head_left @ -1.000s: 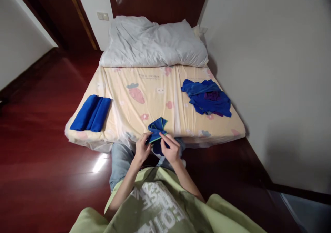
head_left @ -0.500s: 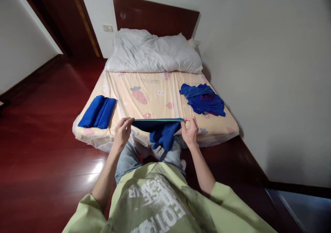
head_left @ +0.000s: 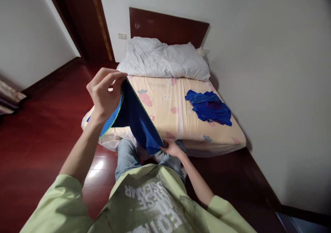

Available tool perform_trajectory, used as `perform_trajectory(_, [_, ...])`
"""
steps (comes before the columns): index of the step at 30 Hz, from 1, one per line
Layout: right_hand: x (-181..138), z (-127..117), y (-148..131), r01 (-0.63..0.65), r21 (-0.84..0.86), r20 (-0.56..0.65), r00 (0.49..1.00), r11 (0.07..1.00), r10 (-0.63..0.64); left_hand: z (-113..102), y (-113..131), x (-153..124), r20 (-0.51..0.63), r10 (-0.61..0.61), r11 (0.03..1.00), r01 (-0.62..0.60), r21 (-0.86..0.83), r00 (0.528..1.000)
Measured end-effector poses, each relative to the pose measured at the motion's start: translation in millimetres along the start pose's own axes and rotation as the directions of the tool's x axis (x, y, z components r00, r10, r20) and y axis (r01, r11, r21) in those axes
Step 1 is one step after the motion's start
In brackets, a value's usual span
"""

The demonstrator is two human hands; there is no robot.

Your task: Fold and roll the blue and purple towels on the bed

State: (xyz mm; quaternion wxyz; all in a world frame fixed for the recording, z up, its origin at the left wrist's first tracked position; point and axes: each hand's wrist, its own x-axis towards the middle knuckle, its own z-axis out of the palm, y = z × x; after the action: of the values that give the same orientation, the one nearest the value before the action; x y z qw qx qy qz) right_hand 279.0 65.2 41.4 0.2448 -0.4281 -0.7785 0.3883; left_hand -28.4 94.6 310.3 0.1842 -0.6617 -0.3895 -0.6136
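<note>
From the head camera, I am looking down at my two hands and a blue cloth [head_left: 137, 121]. My left hand [head_left: 104, 91] is lifted high, and its fingers are pinching the top corner of the cloth. My right hand [head_left: 172, 148] is low, by my knees, and its fingers are closed on the bottom corner. So the cloth is hanging slanted between my hands, in the air, in front of the near edge of the bed [head_left: 181, 122]. It is not lying on the bed.

The cloth is dark blue with a thin green edge. I think it is soft and light, because it is folding and drooping where nothing holds it. It will not break. It is floppy, so I think the best places to hold it are the corners and the sewn edge, with a tight pinch, or it may slip and bunch up.

On the bed I am seeing a crumpled pile of blue cloths [head_left: 209, 106] on the right side, well apart from my hands. A white pillow [head_left: 162, 59] is lying at the far end, by the dark headboard [head_left: 168, 28]. Something blue is peeking out behind my left hand, but it is mostly hidden. The floor [head_left: 38, 129] is shiny red wood.
</note>
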Motion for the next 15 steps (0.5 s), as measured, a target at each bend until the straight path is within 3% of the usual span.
perform_trajectory(4, [6.0,38.6,26.4,0.005,-0.066,-0.122,0.992,0.998,-0.013,-12.7,6.7,4.0,0.046,-0.032,0.998,0.030,0.047,0.998])
perform_trajectory(7, [8.1,42.8,47.0,0.016,-0.087,-0.158,0.987,0.996,-0.030,-21.4,2.0,6.1,0.019,-0.072,0.993,0.070,0.091,0.997])
perform_trajectory(10, [4.1,20.3,66.8,-0.016,-0.077,-0.170,0.985,0.997,0.002,-31.1,-12.6,10.7,0.002,-0.137,0.973,0.135,0.185,0.991])
perform_trajectory(15, [-11.8,-58.7,81.8,-0.144,-0.234,-0.299,0.952,0.962,0.069,-44.9,-44.9,12.5,0.020,-0.314,0.921,0.300,0.249,0.949])
